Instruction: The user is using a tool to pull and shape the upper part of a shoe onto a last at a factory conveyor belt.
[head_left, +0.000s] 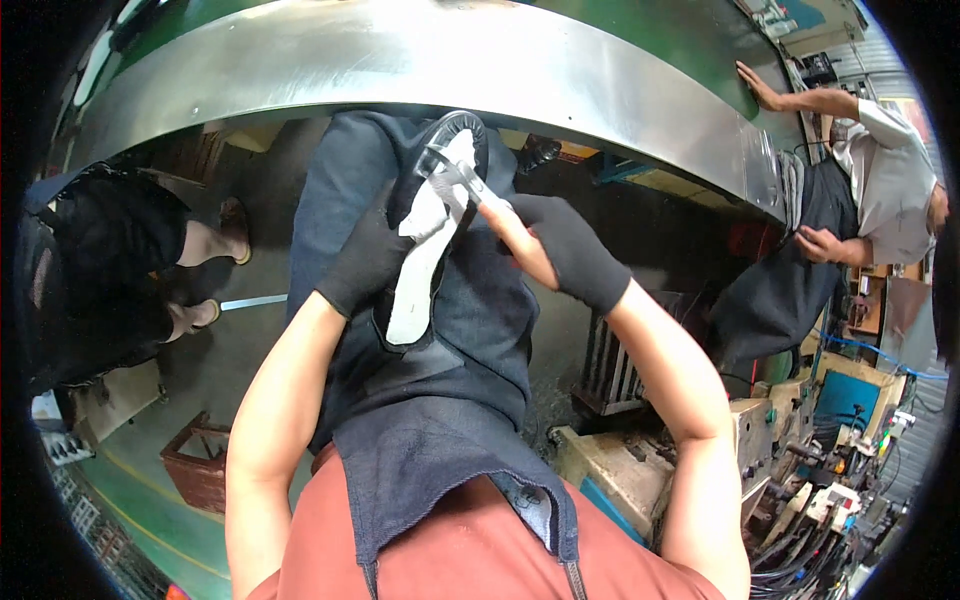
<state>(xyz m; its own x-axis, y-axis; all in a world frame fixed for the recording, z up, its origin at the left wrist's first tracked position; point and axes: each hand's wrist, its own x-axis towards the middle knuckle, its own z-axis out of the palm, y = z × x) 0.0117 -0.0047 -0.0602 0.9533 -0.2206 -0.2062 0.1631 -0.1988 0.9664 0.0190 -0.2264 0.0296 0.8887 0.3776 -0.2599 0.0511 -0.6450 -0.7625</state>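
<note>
A black shoe upper [471, 128] lies sole side up across my lap, its edge gathered in pleats round the toe. A long white insole [412, 300] covers its underside, with a crumpled white patch toward the toe. My left hand [368, 258], in a black glove, is closed round the shoe's left side. In a black glove with bare fingers, my right hand [560, 245] grips a metal hand tool [462, 178]. The tool's head rests against the toe part; its exact kind is hard to make out.
A steel-edged bench [400, 60] with a green top curves ahead of me. A co-worker in a light shirt [885, 165] is at the right, one hand on the bench; another person's legs [200, 245] show at the left. Machinery [800, 480] stands lower right, a brown stool [197, 465] lower left.
</note>
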